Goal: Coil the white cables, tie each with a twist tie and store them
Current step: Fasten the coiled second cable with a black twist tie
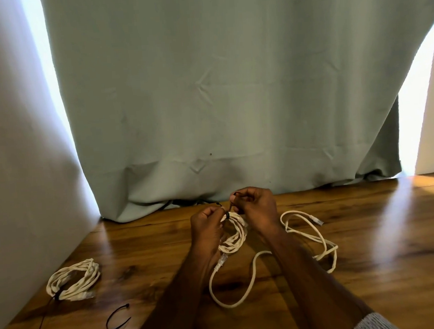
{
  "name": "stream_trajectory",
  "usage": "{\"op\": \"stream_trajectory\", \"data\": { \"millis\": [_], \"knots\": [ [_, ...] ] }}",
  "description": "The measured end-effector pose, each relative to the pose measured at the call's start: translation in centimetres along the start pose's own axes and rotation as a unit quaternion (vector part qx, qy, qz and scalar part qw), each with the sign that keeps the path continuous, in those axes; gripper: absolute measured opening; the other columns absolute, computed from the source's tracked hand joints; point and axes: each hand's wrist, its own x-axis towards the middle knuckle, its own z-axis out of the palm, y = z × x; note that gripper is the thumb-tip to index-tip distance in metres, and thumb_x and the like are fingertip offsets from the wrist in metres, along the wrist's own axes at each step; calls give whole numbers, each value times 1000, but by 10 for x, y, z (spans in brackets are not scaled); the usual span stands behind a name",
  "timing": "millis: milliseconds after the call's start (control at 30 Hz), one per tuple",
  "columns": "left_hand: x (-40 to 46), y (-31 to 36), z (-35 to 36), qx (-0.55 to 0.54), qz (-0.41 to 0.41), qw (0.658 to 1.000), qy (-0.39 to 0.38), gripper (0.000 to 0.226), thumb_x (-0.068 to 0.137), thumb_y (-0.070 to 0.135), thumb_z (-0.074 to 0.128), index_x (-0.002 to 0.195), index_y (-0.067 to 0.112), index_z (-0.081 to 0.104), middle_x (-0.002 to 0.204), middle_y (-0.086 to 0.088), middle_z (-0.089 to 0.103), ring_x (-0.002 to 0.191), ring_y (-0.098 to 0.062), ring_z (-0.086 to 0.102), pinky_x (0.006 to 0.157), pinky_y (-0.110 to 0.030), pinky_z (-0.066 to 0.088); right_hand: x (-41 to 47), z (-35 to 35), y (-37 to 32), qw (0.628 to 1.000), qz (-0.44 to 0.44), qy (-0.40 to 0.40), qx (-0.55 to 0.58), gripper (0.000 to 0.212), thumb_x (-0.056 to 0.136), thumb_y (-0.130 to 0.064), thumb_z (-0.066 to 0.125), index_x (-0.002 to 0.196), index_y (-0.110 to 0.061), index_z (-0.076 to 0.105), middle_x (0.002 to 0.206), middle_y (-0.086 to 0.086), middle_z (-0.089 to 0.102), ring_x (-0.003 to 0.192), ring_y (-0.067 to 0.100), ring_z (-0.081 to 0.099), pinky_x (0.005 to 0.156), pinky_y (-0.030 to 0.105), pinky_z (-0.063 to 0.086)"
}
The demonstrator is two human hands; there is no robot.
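Note:
A coiled white cable (pixel 235 236) hangs between my hands above the wooden table (pixel 371 256). A black tie (pixel 227 215) wraps its top. My left hand (pixel 208 225) grips the coil and pinches one end of the tie. My right hand (pixel 256 207) pinches the tie's other end, just above the coil. A loose tail of cable with a plug (pixel 221 261) loops down onto the table. A second coil (pixel 73 279), bound with a black tie, lies at the left. A loose white cable (pixel 316 237) sprawls to the right.
A spare black tie (pixel 117 317) lies curved on the table near the front left. A grey-green curtain (pixel 206 100) hangs behind the table, and a white wall (pixel 12 153) closes the left side.

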Motion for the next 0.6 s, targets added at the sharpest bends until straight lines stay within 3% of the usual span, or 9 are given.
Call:
{"op": "stream_trajectory", "data": {
  "millis": [233, 400, 600],
  "knots": [
    [6, -11, -11, 5, -29, 999, -14, 24, 95, 9, 57, 71, 5, 57, 50, -5, 39, 34, -10, 30, 35, -17, 24, -8, 4, -3, 971, -177, -88, -132, 8, 87, -7, 76, 91, -12, 81, 83, -6, 77, 76, 3, 73, 73, 20, 58],
    [10, -3, -20, -32, -49, 998, 14, 18, 96, 6, 54, 83, -2, 64, 58, -9, 51, 34, -10, 37, 34, -17, 27, -13, 4, 0, 940, -222, -172, -193, 12, 87, -13, 75, 94, -20, 82, 91, -12, 74, 89, 2, 64, 75, 12, 46],
    [12, -1, -28, -79, -93, 992, 34, 19, 93, 6, 54, 75, 5, 62, 56, -8, 57, 39, -13, 48, 33, -16, 29, -12, 4, 21, 916, -251, -208, -234, 19, 86, -18, 76, 104, -24, 80, 96, -10, 56, 89, 6, 57, 73, 21, 47]
  ]
}}
